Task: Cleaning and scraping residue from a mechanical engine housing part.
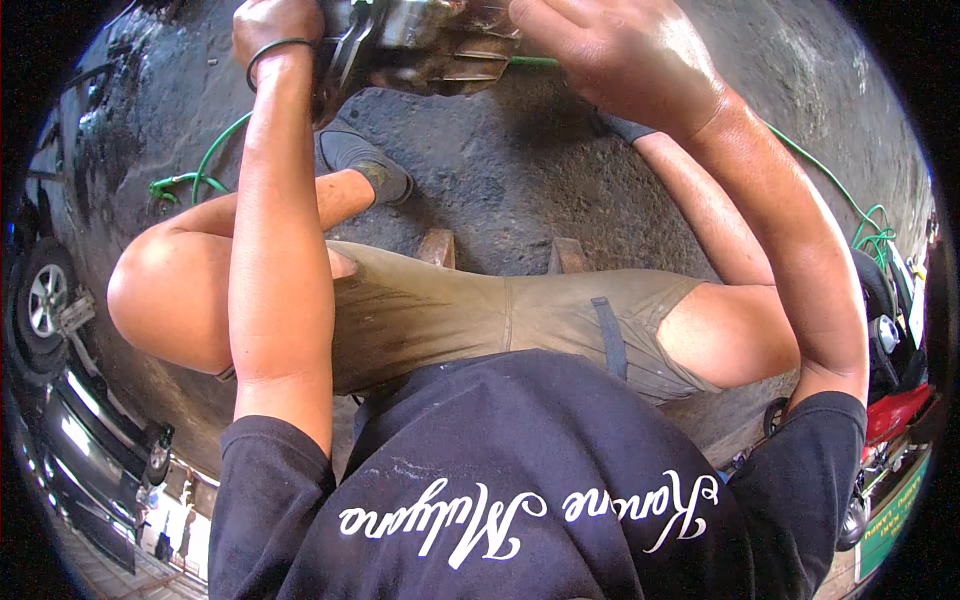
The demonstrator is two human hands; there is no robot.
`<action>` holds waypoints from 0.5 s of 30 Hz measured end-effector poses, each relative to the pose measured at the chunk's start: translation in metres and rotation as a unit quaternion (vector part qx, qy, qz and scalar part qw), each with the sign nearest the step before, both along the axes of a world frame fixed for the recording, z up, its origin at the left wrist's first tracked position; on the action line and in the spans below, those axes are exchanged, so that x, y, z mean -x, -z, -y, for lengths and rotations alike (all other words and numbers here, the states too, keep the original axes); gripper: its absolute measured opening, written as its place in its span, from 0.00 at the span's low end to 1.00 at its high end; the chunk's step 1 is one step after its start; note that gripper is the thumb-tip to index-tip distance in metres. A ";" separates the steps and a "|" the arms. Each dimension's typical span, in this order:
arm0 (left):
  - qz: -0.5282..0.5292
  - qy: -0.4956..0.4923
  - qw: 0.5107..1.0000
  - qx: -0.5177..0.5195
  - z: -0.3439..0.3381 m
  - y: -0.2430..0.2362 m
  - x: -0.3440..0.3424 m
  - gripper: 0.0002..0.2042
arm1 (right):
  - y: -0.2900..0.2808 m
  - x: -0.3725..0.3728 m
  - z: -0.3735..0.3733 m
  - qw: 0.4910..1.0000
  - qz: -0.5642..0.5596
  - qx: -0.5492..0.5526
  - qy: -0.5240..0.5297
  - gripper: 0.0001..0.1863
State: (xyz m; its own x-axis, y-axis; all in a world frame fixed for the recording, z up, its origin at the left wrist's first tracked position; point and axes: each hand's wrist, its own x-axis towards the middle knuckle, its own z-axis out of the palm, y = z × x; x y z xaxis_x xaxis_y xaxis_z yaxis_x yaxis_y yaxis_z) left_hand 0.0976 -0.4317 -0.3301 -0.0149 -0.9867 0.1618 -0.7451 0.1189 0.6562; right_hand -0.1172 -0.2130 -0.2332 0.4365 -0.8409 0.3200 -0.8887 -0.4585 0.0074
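Observation:
At the top edge, a dark, wet-looking metal part [410, 50] with ribs on its right side is held up in front of me. My left hand [270, 30] is closed against its left side, with a dark band round the wrist. My right hand [615, 50] is at its right side, fingers bent onto it; the fingertips are partly cut off by the frame edge. The top of the part is out of view.
I sit low over the dark rough ground [480, 170], near wooden supports [435, 250]. A green hose [210, 160] runs behind and to both sides. A car wheel [48, 290] and dark car body are at the left, a red motorcycle [895, 410] at the right.

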 end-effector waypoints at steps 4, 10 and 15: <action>0.013 -0.015 1.000 -0.004 -0.011 -0.009 0.012 0.31 | 0.023 0.003 -0.017 0.993 0.051 -0.071 0.073 0.03; 0.042 -0.022 0.999 -0.008 -0.010 -0.010 0.010 0.31 | 0.017 0.005 -0.023 0.997 0.050 -0.044 0.050 0.04; 0.061 -0.013 0.998 0.001 -0.007 -0.009 0.011 0.31 | 0.018 0.007 -0.003 0.996 0.055 0.075 0.001 0.05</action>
State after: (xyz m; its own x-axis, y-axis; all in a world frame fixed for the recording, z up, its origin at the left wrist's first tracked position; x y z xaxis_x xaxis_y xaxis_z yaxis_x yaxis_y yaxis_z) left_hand 0.0863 -0.4244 -0.3209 -0.0096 -0.9866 0.1629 -0.8226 0.1004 0.5597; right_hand -0.1243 -0.2103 -0.2510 0.3897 -0.7814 0.4874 -0.8889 -0.4575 -0.0226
